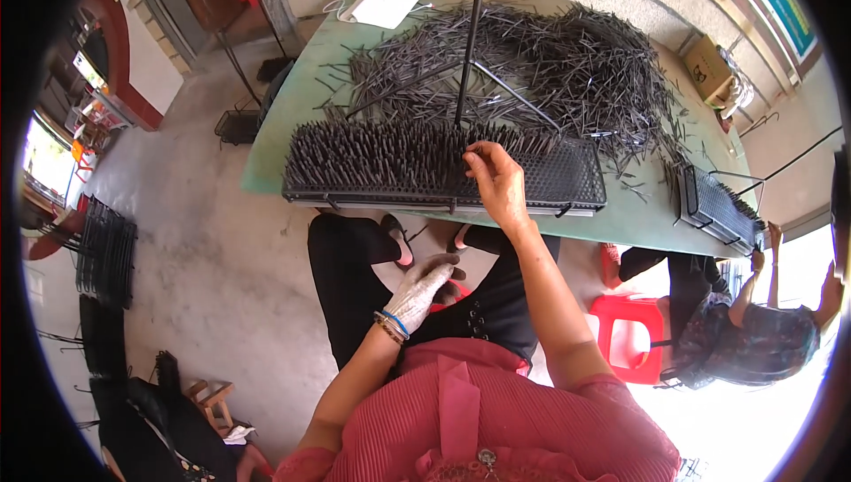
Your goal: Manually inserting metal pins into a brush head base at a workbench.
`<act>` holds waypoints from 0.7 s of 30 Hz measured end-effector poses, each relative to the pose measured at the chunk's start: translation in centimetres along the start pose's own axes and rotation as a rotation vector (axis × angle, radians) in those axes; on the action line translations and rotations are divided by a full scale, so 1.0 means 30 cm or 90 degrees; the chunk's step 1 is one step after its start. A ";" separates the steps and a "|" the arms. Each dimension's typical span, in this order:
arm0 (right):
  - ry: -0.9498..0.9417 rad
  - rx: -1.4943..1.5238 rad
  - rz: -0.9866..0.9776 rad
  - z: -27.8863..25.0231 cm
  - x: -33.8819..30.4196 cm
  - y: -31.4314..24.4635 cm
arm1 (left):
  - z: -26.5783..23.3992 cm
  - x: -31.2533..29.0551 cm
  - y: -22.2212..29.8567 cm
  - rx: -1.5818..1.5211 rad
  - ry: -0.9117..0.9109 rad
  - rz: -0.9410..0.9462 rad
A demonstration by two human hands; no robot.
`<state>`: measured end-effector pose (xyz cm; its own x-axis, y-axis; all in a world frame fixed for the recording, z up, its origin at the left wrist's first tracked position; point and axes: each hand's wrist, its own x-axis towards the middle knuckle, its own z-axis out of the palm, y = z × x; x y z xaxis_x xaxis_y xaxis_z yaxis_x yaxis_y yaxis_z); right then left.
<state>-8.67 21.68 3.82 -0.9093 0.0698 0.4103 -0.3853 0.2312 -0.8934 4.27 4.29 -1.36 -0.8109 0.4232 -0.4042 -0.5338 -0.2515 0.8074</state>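
Sticks point(372, 154), thin and dark, stand packed upright in a black mesh rack point(574, 176) along the near edge of a table.

Nearest is the wearer's own pink top point(381, 411), above dark trousers point(341, 256). Over the lap is the left hand point(423, 294), in a white glove with greyish fingers, bracelets at the wrist. Its fingers are loosely bent, partly open; whether they hold anything cannot be told.

Farther out, the bare right hand point(499, 185) is over the rack, thumb and forefinger drawn close together, other fingers curled. Whether a stick is pinched there is too small to tell. Left of this hand the rack is densely filled; to its right, much of the mesh shows, with sticks along the far side.

To the right, another person sits by a second rack point(709, 203), near a red stool point(654, 340).

Beyond the main rack, a loose heap point(612, 74) of dark sticks spreads across the green table point(270, 149). At the far edge lies something flat and white point(383, 5), beside a cable.
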 end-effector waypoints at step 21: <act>0.030 -0.274 -0.269 0.038 -0.040 0.039 | 0.018 -0.030 -0.033 -0.017 0.022 -0.041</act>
<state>-8.23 20.75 2.07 -0.6801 -0.0731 0.7295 -0.6040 0.6198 -0.5010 5.67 4.64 -1.56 -0.7823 0.4090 -0.4699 -0.5908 -0.2480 0.7677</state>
